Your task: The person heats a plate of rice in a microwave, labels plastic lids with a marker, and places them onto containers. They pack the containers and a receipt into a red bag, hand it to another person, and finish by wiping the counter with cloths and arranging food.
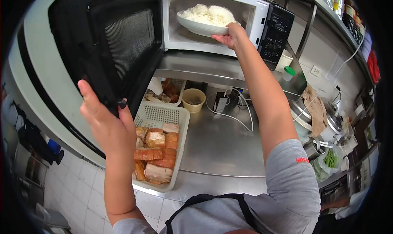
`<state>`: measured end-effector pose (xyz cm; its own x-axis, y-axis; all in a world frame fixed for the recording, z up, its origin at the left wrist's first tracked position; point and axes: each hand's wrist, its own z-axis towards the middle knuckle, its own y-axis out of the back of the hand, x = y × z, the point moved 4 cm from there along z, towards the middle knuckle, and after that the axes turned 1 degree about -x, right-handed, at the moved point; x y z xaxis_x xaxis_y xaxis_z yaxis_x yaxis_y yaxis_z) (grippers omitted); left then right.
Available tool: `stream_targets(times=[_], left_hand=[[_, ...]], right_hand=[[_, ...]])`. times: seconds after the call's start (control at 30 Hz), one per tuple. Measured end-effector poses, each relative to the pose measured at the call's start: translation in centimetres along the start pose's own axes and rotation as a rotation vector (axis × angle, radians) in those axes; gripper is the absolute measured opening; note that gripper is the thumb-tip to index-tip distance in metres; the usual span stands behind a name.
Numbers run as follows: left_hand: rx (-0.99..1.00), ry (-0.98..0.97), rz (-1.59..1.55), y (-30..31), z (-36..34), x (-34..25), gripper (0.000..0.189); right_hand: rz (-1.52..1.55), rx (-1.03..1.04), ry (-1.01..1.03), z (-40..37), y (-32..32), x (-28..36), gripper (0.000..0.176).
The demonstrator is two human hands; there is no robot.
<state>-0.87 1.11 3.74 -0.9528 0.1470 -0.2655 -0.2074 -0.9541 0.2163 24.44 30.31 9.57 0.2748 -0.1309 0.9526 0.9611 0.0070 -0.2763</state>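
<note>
While the left hand grips the edge of the open microwave door, the right hand holds the rim of a white bowl of rice inside the microwave, above the worktop.

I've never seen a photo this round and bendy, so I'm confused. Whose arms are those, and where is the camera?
The camera sits on a person's head and looks down, so you see that person's own two arms. The round lens bends the edges of the picture. The left hand holds the open door of a microwave. The right hand grips a bowl of white rice just inside the microwave. Below, on a shiny metal counter, stands a white basket with chunks of cooked meat. Behind it is a small cup.
</note>
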Motion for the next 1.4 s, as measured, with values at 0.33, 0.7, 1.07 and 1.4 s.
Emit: stream_targets(times=[0.33, 0.7, 1.07, 1.4], left_hand=[[-0.024, -0.036, -0.070, -1.0, 0.0, 0.7, 0.072], [0.109, -0.150, -0.411, -1.3, -1.7, -3.9, 0.078], [0.118, -0.500, -0.440, -19.8, -1.1, -21.9, 0.064], [0.463, -0.452, -0.292, -28.0, -0.5, -22.7, 0.069]], right_hand=[[-0.051, -0.123, -0.001, 5.2, -0.1, -1.9, 0.035], [-0.192, -0.073, 0.122, -2.0, 2.5, -0.9, 0.050], [-1.488, -0.616, 0.394, -9.9, 15.4, 2.6, 0.037], [-1.264, -0.703, 0.397, -6.4, 14.8, 2.4, 0.044]])
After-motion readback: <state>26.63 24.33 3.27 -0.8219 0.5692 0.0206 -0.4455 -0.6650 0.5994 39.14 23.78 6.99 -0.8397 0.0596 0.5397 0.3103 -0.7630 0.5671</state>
